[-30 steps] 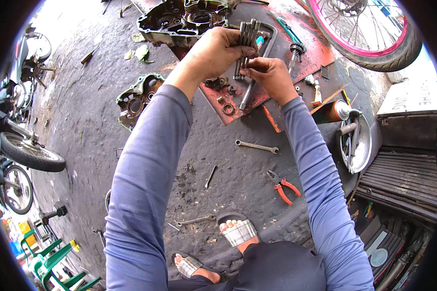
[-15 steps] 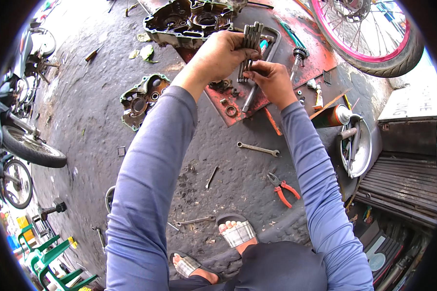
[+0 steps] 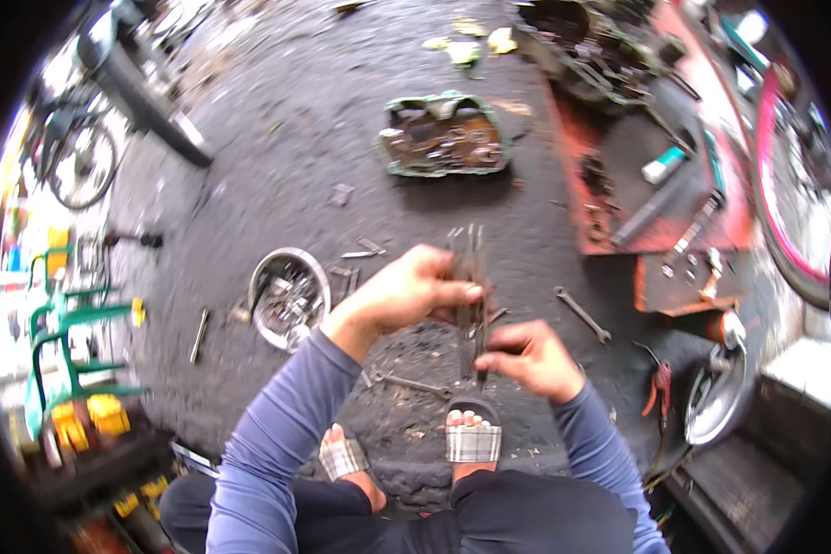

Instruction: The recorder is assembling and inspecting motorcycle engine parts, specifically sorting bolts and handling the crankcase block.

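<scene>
My left hand (image 3: 411, 291) is closed around a bundle of long, slim metal bolts (image 3: 472, 254) that stands upright in front of me. Lower down, the fingers of my right hand (image 3: 535, 360) pinch the same bundle near its bottom end. Motion blur smears the bolts, so their heads and threads are hard to make out. Beyond my left hand, a round metal bowl (image 3: 321, 275) full of small metal parts sits on the ground. An engine cover (image 3: 445, 138) with a greenish rim lies farther ahead.
At the far right, a red metal sheet (image 3: 586, 217) carries a larger engine case (image 3: 591, 55) and tools. A wrench (image 3: 582, 314) and red-handled pliers (image 3: 658, 390) lie to the right. Another wrench (image 3: 414, 384) is near my feet. Green plastic chairs (image 3: 83, 319) stand left.
The view has swung left, bringing the bowl of parts into sight. Both hands have come lower and closer to my body, still gripping the bolts.
</scene>
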